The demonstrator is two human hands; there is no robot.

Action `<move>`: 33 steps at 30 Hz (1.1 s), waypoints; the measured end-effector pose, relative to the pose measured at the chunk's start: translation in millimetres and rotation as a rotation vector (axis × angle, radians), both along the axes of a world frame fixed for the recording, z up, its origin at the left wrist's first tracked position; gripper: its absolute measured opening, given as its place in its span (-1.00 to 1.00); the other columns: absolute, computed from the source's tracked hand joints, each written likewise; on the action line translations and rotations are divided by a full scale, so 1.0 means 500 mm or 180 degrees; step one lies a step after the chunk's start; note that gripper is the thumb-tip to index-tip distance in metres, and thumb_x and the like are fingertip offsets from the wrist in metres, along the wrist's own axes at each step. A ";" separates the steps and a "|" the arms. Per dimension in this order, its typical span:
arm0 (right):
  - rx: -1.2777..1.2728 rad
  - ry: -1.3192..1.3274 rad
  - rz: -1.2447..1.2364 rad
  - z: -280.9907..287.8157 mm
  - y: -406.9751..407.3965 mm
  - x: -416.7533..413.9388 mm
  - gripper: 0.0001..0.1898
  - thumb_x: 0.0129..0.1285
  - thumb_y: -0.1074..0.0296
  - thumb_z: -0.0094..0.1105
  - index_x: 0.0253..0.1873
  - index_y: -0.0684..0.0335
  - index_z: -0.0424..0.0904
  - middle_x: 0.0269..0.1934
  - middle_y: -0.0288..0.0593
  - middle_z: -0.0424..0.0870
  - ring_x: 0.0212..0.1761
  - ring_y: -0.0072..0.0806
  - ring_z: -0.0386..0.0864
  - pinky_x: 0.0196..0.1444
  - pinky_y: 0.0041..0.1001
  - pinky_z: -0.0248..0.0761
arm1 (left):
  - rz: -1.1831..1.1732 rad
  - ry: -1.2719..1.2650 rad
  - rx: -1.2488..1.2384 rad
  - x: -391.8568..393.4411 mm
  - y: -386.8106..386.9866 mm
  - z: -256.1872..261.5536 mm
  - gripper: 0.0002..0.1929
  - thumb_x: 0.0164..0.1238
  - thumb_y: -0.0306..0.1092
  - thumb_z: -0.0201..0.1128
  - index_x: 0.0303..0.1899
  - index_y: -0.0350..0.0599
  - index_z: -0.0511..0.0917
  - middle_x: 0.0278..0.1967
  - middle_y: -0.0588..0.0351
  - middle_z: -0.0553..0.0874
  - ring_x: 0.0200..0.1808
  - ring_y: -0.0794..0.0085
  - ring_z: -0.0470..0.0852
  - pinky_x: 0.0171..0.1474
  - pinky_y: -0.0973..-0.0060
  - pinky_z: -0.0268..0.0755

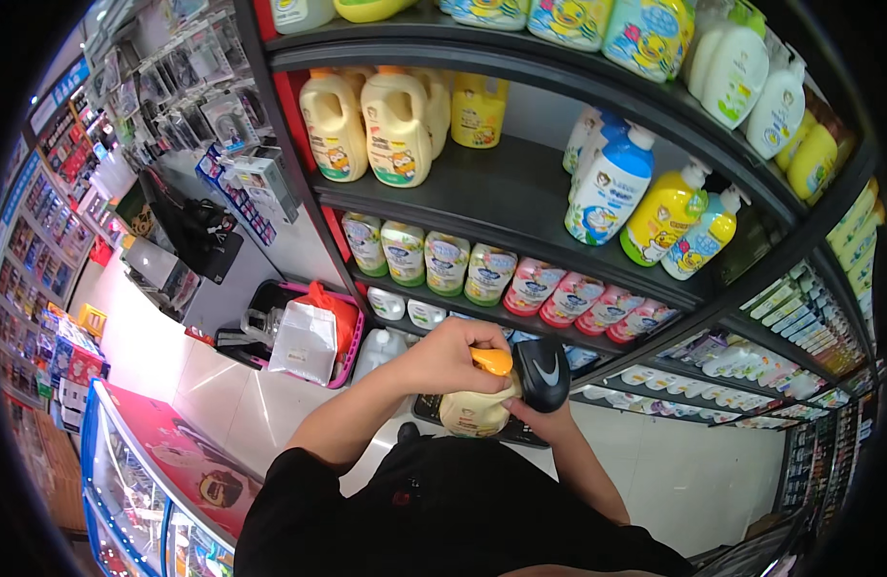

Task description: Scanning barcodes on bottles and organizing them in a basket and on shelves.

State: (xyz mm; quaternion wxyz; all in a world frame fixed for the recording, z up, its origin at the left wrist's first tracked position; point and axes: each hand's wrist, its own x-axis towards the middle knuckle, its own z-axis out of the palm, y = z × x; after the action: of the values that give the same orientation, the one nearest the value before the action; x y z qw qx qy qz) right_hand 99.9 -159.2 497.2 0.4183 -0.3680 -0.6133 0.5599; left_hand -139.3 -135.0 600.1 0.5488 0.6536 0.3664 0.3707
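My left hand (450, 360) is wrapped around the upper part of a cream plastic jug (473, 418), near its orange cap (492, 360). The jug is held close to my body in front of the shelves. In my right hand (540, 418) is a black handheld barcode scanner (546, 379), its rounded head beside the jug. The right thumb rests against the jug's side. Most of the scanner's grip is hidden. Below both hands, partly covered by the jug, lies a black slatted basket or crate (522, 433).
Black shelving (486, 187) ahead carries similar cream jugs (394, 126), pump bottles (610, 187) and a row of lotion-like bottles (447, 263). On the tiled floor (227, 389) stands a pink-rimmed basket (353, 346) with bags. A glass showcase (133, 490) is at lower left.
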 end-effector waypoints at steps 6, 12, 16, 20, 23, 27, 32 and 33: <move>0.0084 0.0259 -0.0743 0.089 0.021 -0.096 -0.33 0.12 0.56 0.51 0.35 0.35 0.43 0.17 -0.11 0.62 0.13 -0.38 0.62 0.20 -0.36 0.51 | -0.0130 -0.1947 -0.0268 -0.105 0.071 -0.046 -0.18 0.07 -0.42 0.62 0.39 -0.15 0.37 0.04 0.16 0.57 0.12 0.42 0.66 0.21 0.40 0.55; -0.0934 0.1444 -0.1111 0.218 0.051 -0.164 -0.75 0.27 0.49 0.33 0.02 0.39 0.63 -0.34 -0.21 0.67 -0.55 -0.60 0.45 -0.48 -0.54 0.36 | -0.0873 -0.1834 -0.0973 -0.197 0.062 -0.188 0.01 0.18 0.13 0.49 0.54 -0.21 0.19 0.41 -0.06 0.47 0.48 0.22 0.39 0.52 0.25 0.17; -0.1354 0.1544 -0.1198 0.212 0.093 -0.211 -0.78 0.38 0.32 0.29 -0.05 0.37 0.64 -0.41 -0.25 0.65 -0.57 -0.63 0.43 -0.49 -0.55 0.33 | -0.1044 -0.2546 -0.2036 -0.192 0.020 -0.245 0.01 0.16 0.01 0.50 0.55 -0.22 0.16 0.39 -0.10 0.52 0.40 0.16 0.53 0.43 0.21 0.39; -0.1360 0.1282 -0.1092 0.192 0.079 -0.219 -0.77 0.42 0.28 0.23 -0.01 0.34 0.60 -0.43 -0.26 0.63 -0.57 -0.62 0.44 -0.49 -0.56 0.35 | -0.1164 -0.2617 -0.1970 -0.194 0.004 -0.232 -0.02 0.20 -0.12 0.45 0.57 -0.22 0.10 0.42 -0.11 0.48 0.42 0.17 0.50 0.44 0.22 0.36; -0.1407 0.1384 -0.0974 0.196 0.055 -0.232 -0.78 0.40 0.32 0.28 -0.10 0.40 0.68 -0.46 -0.27 0.64 -0.55 -0.61 0.47 -0.46 -0.53 0.37 | -0.1251 -0.2700 -0.1871 -0.203 0.001 -0.232 -0.04 0.23 -0.14 0.41 0.58 -0.21 0.08 0.43 -0.12 0.47 0.43 0.16 0.49 0.44 0.22 0.36; -0.1231 0.1075 -0.1314 0.181 0.035 -0.242 -0.69 0.40 0.29 0.29 0.11 0.37 0.60 -0.44 -0.25 0.61 -0.52 -0.53 0.55 -0.43 -0.49 0.43 | -0.1423 -0.3055 -0.2199 -0.202 -0.013 -0.265 -0.07 0.28 -0.03 0.39 0.57 -0.20 0.11 0.43 -0.14 0.46 0.42 0.12 0.51 0.43 0.17 0.38; -0.1139 0.1354 -0.1067 0.164 0.003 -0.227 -0.50 0.37 0.35 0.28 0.34 0.38 0.41 0.18 0.12 0.66 -0.48 -0.46 0.60 -0.41 -0.45 0.49 | -0.1400 -0.3463 -0.2483 -0.207 0.000 -0.275 -0.13 0.39 0.13 0.31 0.53 -0.25 0.18 0.41 -0.17 0.49 0.39 0.06 0.53 0.41 0.10 0.42; -0.1128 0.1353 -0.1087 0.167 0.006 -0.224 -0.50 0.37 0.35 0.28 0.34 0.38 0.41 0.18 0.12 0.66 -0.48 -0.46 0.60 -0.41 -0.45 0.49 | -0.1351 -0.3512 -0.2542 -0.204 0.002 -0.272 -0.14 0.39 0.13 0.30 0.52 -0.25 0.20 0.41 -0.18 0.49 0.39 0.04 0.54 0.41 0.09 0.43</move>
State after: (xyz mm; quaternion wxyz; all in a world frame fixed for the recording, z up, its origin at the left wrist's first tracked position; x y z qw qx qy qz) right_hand -11.9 -156.4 580.6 0.5543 -0.4076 -0.3346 0.6439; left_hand -241.3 -134.0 464.2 0.9120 0.1770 0.0079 0.3700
